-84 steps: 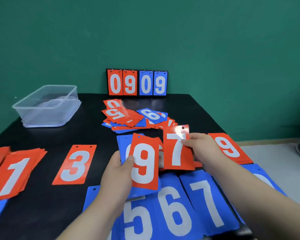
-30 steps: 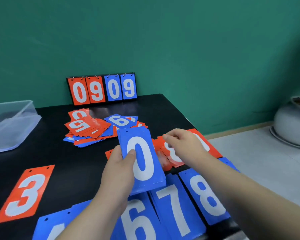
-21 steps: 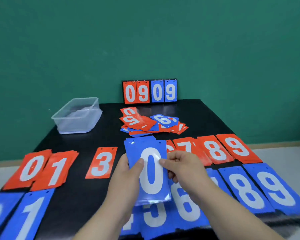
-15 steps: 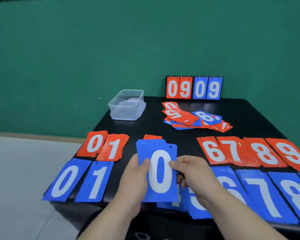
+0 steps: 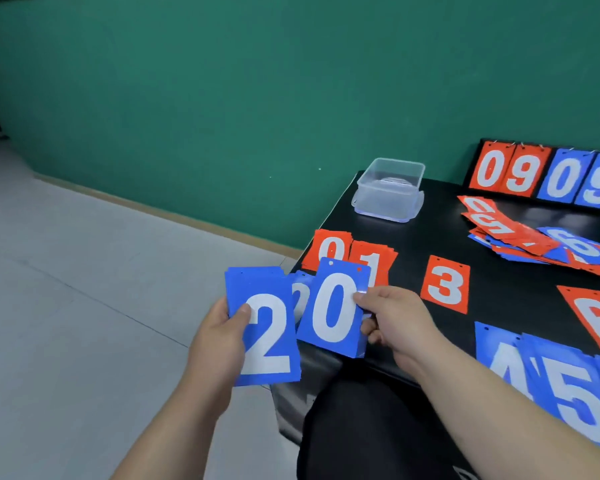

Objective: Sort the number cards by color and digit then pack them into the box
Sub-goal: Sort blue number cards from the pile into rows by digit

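Held: blue 2 card [image 5: 267,336]; blue 0 card [image 5: 333,311]; lying flat: red 0 [image 5: 329,245], red 1 [image 5: 378,258], red 3 [image 5: 445,289], red 6 [image 5: 596,320], blue 4 [image 5: 496,358], blue 5 [image 5: 572,393]; scoreboard [image 5: 548,174] showing 0909; heap [image 5: 520,233] topped by perhaps 5 and 6.

left grip [image 5: 219,337]: held low at centre-left, back of the hand toward the camera. thumb [image 5: 243,311] laid flat on the face of the blue 2 card [image 5: 267,337], remaining fingers hidden behind it, holding it upright.
right grip [image 5: 392,320]: just right of the left one and slightly higher. thumb tip [image 5: 361,296] pinches the right edge of the blue 0 card [image 5: 333,313], with curled fingers [image 5: 371,332] underneath.
left forearm [image 5: 174,417]: bare, rising from the bottom edge, wrist straight.
right forearm [image 5: 499,407]: bare, entering from the lower right corner and angled up and left.
the two grips are close together but not touching.
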